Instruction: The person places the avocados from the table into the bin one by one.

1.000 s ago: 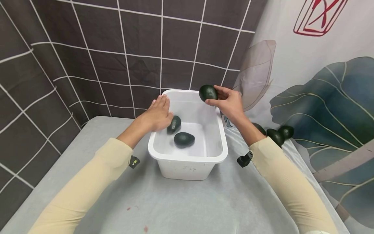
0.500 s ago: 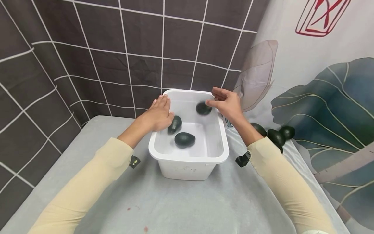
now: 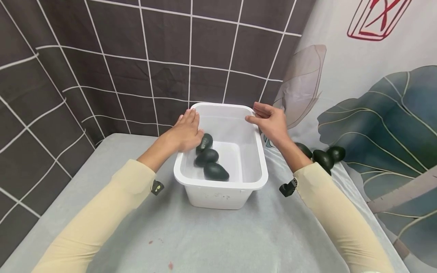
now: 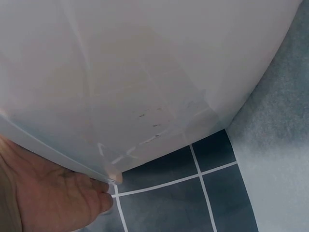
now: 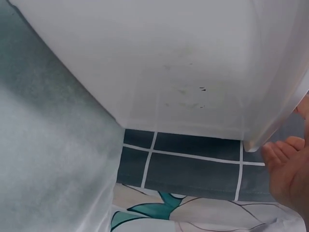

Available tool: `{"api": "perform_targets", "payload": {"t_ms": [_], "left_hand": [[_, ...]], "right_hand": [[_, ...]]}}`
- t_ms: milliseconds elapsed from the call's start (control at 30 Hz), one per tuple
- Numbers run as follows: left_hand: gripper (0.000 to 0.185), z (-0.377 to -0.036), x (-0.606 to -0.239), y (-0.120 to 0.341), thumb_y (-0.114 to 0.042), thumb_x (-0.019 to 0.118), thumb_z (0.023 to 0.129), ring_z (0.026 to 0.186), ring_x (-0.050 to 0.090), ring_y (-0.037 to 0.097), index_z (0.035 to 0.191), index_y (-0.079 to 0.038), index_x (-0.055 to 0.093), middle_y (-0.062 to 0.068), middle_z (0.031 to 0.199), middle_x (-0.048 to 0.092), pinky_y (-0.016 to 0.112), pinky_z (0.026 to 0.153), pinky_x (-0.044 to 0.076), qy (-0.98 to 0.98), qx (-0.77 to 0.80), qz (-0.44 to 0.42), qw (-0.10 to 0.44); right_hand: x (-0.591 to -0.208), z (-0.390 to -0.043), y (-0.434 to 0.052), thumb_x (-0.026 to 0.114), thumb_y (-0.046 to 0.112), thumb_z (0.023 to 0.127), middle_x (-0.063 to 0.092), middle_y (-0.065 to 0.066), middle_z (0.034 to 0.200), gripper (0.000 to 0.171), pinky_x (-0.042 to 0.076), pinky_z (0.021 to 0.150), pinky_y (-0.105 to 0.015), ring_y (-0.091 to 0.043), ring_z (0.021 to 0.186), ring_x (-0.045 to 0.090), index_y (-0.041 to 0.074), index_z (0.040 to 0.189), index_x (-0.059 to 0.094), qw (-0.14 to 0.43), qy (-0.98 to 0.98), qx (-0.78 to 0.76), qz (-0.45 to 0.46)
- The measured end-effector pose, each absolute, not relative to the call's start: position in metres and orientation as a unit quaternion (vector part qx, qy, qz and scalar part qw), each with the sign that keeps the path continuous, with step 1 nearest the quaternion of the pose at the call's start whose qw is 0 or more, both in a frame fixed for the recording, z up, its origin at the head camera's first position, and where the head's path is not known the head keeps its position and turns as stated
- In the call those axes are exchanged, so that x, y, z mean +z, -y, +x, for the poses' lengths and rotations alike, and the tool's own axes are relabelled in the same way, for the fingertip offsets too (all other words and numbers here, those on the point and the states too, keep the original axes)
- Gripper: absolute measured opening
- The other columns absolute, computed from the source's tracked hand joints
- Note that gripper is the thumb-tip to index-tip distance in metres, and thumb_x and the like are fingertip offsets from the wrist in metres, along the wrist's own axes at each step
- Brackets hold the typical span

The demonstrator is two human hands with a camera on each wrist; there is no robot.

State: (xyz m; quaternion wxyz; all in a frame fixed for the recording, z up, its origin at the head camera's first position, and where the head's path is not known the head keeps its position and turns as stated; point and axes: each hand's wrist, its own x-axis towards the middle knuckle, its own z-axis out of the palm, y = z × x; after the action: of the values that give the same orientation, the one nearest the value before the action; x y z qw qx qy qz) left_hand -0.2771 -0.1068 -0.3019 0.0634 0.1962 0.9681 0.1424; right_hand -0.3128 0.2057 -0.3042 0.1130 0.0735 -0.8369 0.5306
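A white plastic tub [image 3: 222, 185] stands on the grey table. Three dark green avocados lie in a row against its left wall: one at the back [image 3: 205, 142], one in the middle [image 3: 206, 156] and one at the front [image 3: 216, 171]. My left hand [image 3: 186, 131] rests on the tub's left rim with straight fingers, its thumb near the back avocado. My right hand [image 3: 268, 119] hovers empty over the tub's back right corner, fingers loosely extended. The wrist views show only the tub's outer wall [image 4: 145, 72] [image 5: 169, 63], my left palm [image 4: 48, 203] and my right fingertips [image 5: 285, 164].
Three more avocados [image 3: 322, 158] lie on the table to the right of the tub, behind my right forearm. A dark tiled curtain [image 3: 136, 57] hangs at the back and left, a leaf-print one [image 3: 375, 113] at the right. Bare grey table [image 3: 205, 239] stretches in front of the tub.
My right hand let go of the avocado it held over the tub. It dropped in and came to rest with the other two along the left wall.
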Motion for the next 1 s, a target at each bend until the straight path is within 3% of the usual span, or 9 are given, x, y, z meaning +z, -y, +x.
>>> {"api": "perform_targets", "payload": {"t_ms": [367,1000], "left_hand": [[0.079,-0.277,-0.301,0.105,-0.034,0.027,0.117,0.178,-0.011,0.043,0.176,0.013,0.003,0.03,0.188,-0.009,0.054,0.147,-0.003,-0.968,0.143,0.196,0.065],[0.079,-0.276,-0.302,0.106,-0.035,0.026,0.117,0.178,-0.011,0.043,0.176,0.012,0.002,0.03,0.188,-0.01,0.054,0.147,-0.004,-0.968,0.145,0.195,0.068]], "right_hand": [[-0.308,-0.306,-0.216,0.084,0.025,0.101,0.07,-0.015,0.158,0.061,0.057,0.123,-0.045,-0.03,0.148,0.068,0.006,0.156,0.067,0.121,0.847,0.514,0.062],[-0.315,-0.295,-0.232,0.086,0.034,0.101,0.073,-0.013,0.155,0.065,0.059,0.119,-0.03,-0.027,0.146,0.07,0.007,0.157,0.068,0.119,0.837,0.532,0.047]]}}
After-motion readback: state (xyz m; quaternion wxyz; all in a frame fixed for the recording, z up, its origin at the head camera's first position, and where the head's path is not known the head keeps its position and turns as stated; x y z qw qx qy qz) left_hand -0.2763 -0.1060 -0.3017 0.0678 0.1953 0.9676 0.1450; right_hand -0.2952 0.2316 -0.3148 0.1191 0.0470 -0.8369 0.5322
